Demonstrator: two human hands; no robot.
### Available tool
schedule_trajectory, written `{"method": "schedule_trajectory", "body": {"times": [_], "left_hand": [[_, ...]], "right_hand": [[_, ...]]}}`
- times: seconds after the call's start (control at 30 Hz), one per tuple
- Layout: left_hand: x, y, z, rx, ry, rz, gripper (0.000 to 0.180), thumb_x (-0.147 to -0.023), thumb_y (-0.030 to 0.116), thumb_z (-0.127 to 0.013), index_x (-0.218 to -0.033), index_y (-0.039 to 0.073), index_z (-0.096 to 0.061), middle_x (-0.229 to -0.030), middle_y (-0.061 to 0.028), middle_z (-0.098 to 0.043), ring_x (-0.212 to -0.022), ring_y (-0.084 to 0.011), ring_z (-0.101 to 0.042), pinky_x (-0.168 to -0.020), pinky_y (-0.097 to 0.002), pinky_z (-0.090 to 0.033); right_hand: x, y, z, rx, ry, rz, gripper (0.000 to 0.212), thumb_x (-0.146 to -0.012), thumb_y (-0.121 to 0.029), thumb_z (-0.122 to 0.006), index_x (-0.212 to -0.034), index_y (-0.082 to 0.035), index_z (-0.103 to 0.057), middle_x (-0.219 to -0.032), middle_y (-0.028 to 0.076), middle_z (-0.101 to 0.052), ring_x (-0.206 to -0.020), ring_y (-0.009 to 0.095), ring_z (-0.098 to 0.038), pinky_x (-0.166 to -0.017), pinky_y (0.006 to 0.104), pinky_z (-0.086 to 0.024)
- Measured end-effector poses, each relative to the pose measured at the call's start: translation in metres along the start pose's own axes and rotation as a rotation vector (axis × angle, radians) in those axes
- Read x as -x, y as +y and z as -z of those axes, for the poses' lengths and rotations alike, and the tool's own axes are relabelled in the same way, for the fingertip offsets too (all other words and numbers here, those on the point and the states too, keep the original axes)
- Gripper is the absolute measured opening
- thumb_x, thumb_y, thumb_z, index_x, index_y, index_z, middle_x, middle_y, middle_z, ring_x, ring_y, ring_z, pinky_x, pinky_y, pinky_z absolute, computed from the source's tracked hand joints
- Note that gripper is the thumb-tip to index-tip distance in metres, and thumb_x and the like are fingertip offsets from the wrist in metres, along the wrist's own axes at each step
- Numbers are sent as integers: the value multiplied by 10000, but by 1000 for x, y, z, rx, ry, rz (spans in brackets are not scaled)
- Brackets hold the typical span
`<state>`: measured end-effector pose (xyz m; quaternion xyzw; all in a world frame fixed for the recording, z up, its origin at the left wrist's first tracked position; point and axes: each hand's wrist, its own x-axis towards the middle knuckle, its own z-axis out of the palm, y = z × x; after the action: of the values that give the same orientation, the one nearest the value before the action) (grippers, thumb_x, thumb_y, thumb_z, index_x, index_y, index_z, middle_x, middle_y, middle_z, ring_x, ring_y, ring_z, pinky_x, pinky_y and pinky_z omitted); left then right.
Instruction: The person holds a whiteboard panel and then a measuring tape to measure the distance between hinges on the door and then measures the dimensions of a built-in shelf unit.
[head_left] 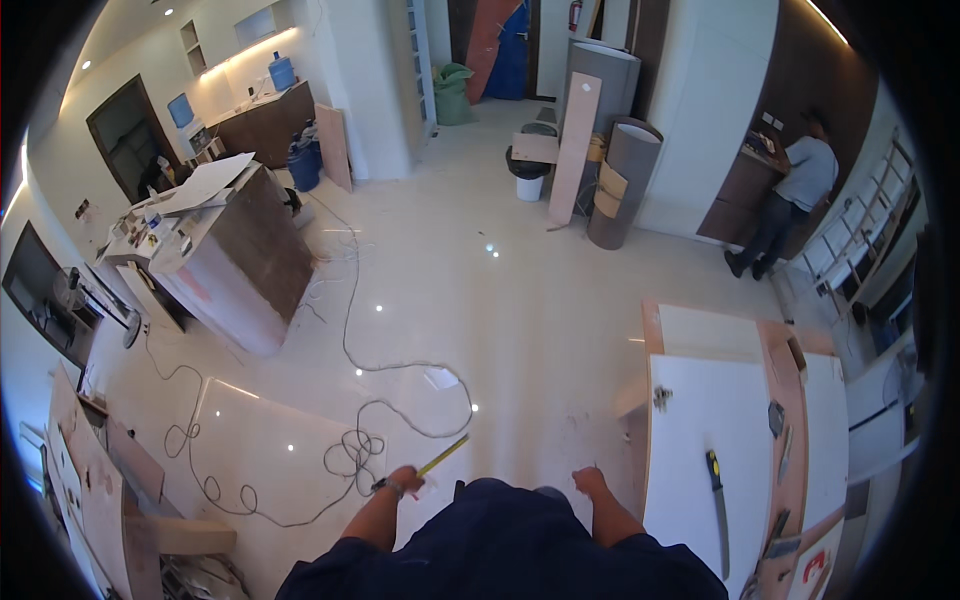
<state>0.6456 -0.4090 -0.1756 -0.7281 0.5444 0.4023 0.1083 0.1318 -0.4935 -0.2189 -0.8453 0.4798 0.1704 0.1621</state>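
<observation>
My left hand (405,478) is closed round a tape measure; its yellow blade (444,455) sticks out up and to the right over the floor. The case is mostly hidden by the fingers. My right hand (590,481) hangs low on the other side of my body, fingers curled in, with nothing visible in it. To its right, a handsaw (718,510) with a black and yellow handle lies on a white-topped workbench (700,400). A small metal piece (662,398) rests near that bench's left edge.
A long cable (355,445) loops across the glossy floor at left. A cluttered counter (235,270) stands beyond it. Boards (100,490) lean at lower left. Rolled sheets (625,185), a plank (575,150) and a bucket (529,185) stand ahead. Another person (800,185) works at far right, beside a ladder (865,225).
</observation>
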Motion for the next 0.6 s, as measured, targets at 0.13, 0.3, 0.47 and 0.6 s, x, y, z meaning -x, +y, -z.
{"method": "schedule_trajectory", "body": {"times": [0.13, 0.3, 0.47, 0.6], "left_hand": [[-50, 91, 101, 167, 174, -151, 447, -777, 351, -610, -1053, 1, -648, -987, -216, -668, -957, -358, -635, -847, -428, -496], [-121, 125, 138, 75, 68, -74, 434, -767, 350, -598, -1040, 17, -652, -1007, -215, -663, -954, -363, -635, -836, -438, -500], [-154, 101, 149, 112, -93, 214, 412, -758, 335, -590, -967, -7, -683, -1010, -216, -671, -956, -346, -651, -815, -423, -520], [-156, 74, 163, 248, 65, 449, 421, -751, 344, -593, -967, -5, -689, -982, -202, -681, -923, -342, -661, -799, -409, -527]], "right_hand": [[-35, 18, -9, 40, -9, 102, 266, -869, -277, -474, -933, -136, -690, -816, 104, -695, -799, 300, -677, -672, 466, -523], [-123, 29, 57, -457, -16, -310, 310, -898, -296, -466, -934, -99, -703, -895, 173, -688, -871, 324, -667, -797, 464, -509], [-284, 144, 123, -92, -148, 200, 307, -878, -255, -461, -824, -72, -702, -807, 195, -674, -734, 354, -661, -711, 470, -509], [-419, 222, 171, -777, 63, -113, 189, -859, -205, -599, -799, -27, -626, -646, 61, -589, -522, 163, -569, -408, 294, -409]]}}
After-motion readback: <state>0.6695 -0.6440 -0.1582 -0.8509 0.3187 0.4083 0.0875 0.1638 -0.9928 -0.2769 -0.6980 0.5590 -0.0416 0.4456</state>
